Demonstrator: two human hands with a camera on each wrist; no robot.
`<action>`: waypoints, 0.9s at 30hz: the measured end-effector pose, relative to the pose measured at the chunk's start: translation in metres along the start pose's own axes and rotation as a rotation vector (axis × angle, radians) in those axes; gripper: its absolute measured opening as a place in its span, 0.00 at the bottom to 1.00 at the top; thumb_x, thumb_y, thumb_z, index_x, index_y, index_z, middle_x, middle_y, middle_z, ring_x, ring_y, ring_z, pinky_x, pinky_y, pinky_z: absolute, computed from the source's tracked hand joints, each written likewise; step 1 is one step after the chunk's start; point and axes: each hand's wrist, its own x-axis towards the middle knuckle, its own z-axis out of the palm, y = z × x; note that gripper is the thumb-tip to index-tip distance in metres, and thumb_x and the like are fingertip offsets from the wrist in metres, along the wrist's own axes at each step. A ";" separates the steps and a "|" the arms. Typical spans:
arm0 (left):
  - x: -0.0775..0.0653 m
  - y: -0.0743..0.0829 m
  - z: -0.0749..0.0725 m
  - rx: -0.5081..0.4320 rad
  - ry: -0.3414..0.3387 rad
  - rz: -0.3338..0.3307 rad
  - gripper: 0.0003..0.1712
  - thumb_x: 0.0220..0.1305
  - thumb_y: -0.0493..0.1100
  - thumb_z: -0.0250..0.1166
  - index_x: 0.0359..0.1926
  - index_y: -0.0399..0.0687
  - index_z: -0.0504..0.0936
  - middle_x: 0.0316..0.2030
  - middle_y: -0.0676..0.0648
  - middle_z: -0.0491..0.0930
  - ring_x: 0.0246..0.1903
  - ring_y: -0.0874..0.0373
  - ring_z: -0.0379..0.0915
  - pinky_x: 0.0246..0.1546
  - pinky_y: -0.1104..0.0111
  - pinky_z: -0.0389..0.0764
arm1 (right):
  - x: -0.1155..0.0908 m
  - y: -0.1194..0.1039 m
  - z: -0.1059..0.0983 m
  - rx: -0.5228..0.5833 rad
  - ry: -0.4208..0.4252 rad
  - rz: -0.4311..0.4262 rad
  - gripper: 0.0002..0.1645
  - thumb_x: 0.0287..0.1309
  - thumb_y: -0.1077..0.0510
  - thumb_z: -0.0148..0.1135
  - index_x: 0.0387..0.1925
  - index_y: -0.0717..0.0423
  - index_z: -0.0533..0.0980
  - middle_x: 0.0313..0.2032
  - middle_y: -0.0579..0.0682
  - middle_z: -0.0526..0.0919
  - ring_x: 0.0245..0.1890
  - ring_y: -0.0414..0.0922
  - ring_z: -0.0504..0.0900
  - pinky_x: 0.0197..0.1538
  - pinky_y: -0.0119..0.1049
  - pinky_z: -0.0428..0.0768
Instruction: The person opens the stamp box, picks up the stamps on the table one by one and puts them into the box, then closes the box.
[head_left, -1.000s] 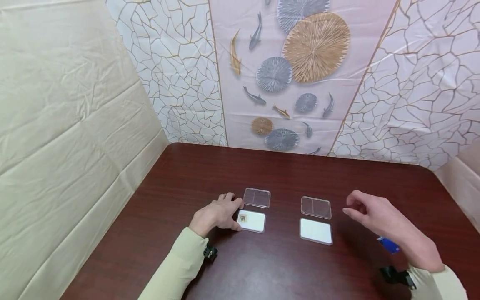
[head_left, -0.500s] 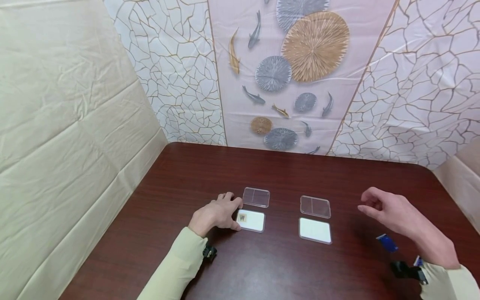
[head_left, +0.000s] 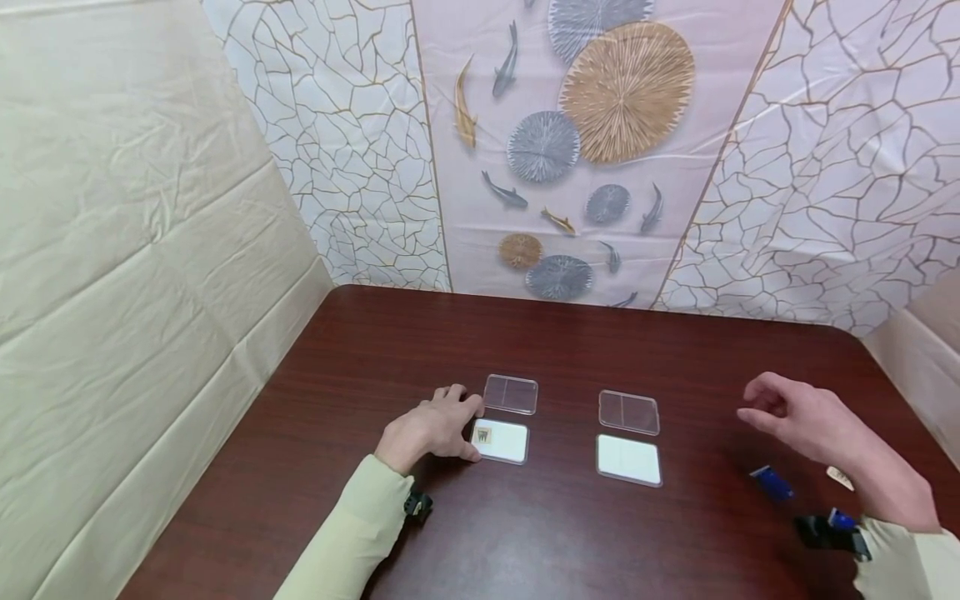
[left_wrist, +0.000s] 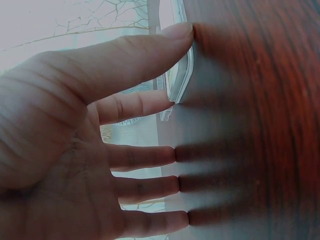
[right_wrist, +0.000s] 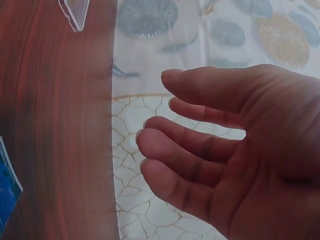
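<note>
My left hand (head_left: 432,423) rests at the left end of a clear, shallow case (head_left: 527,443) with a white insert, holding it between thumb and index finger. The other fingertips touch the table in the left wrist view. On the insert lies a small beige piece with a dark mark (head_left: 483,435), like a stamp. To the right, a matching case with a plain white insert (head_left: 628,459) lies flat. My right hand (head_left: 813,421) hovers over the table's right side, fingers loosely curled, holding nothing. Below it are a small blue piece (head_left: 772,483) and a beige piece (head_left: 840,477).
Two clear lids (head_left: 511,394) lie flat behind the cases, one behind each. Another blue piece (head_left: 842,518) is partly hidden by the right wrist's camera. The dark red wooden table (head_left: 570,533) ends at a patterned cloth (head_left: 562,192) behind and beige cloth (head_left: 157,275) at left.
My right hand has moved right, away from the plain white case, uncovering the beige piece and second blue piece. The left hand has stayed put at its case.
</note>
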 end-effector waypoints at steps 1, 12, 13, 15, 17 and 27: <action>0.000 0.000 0.000 0.001 -0.001 0.000 0.30 0.52 0.58 0.74 0.52 0.56 0.72 0.59 0.45 0.67 0.59 0.46 0.64 0.53 0.53 0.73 | -0.001 0.002 0.000 0.004 0.006 0.002 0.15 0.54 0.51 0.71 0.38 0.53 0.76 0.27 0.42 0.81 0.23 0.27 0.69 0.28 0.33 0.68; 0.001 0.000 0.000 0.003 -0.007 -0.005 0.31 0.53 0.59 0.74 0.53 0.56 0.72 0.60 0.44 0.66 0.58 0.47 0.64 0.52 0.54 0.73 | -0.004 0.021 -0.005 0.016 -0.073 0.069 0.17 0.57 0.48 0.69 0.39 0.55 0.76 0.29 0.44 0.83 0.22 0.30 0.70 0.28 0.33 0.68; 0.001 0.000 0.000 0.003 -0.008 -0.005 0.31 0.53 0.59 0.74 0.53 0.56 0.72 0.60 0.44 0.66 0.58 0.47 0.64 0.52 0.54 0.74 | -0.005 0.023 -0.005 0.022 -0.086 0.075 0.17 0.57 0.48 0.69 0.40 0.56 0.76 0.29 0.44 0.83 0.22 0.31 0.71 0.28 0.33 0.68; 0.001 0.000 0.000 0.002 -0.008 -0.005 0.31 0.53 0.59 0.74 0.53 0.56 0.72 0.60 0.44 0.66 0.58 0.47 0.64 0.51 0.54 0.74 | -0.008 0.026 -0.007 0.027 -0.110 0.089 0.17 0.58 0.48 0.68 0.40 0.56 0.75 0.29 0.44 0.82 0.21 0.32 0.71 0.28 0.33 0.68; 0.001 0.000 0.000 0.001 -0.008 -0.004 0.31 0.53 0.59 0.74 0.52 0.56 0.72 0.60 0.44 0.66 0.57 0.47 0.64 0.51 0.54 0.74 | -0.010 0.029 -0.008 0.028 -0.118 0.097 0.17 0.58 0.48 0.67 0.41 0.55 0.75 0.28 0.43 0.82 0.20 0.32 0.71 0.28 0.33 0.67; 0.001 0.001 0.000 -0.008 -0.005 -0.001 0.31 0.53 0.58 0.74 0.52 0.56 0.72 0.60 0.44 0.67 0.58 0.46 0.64 0.53 0.53 0.73 | -0.015 0.046 -0.017 0.004 -0.129 0.141 0.18 0.59 0.48 0.66 0.41 0.58 0.76 0.27 0.44 0.83 0.22 0.30 0.71 0.30 0.33 0.67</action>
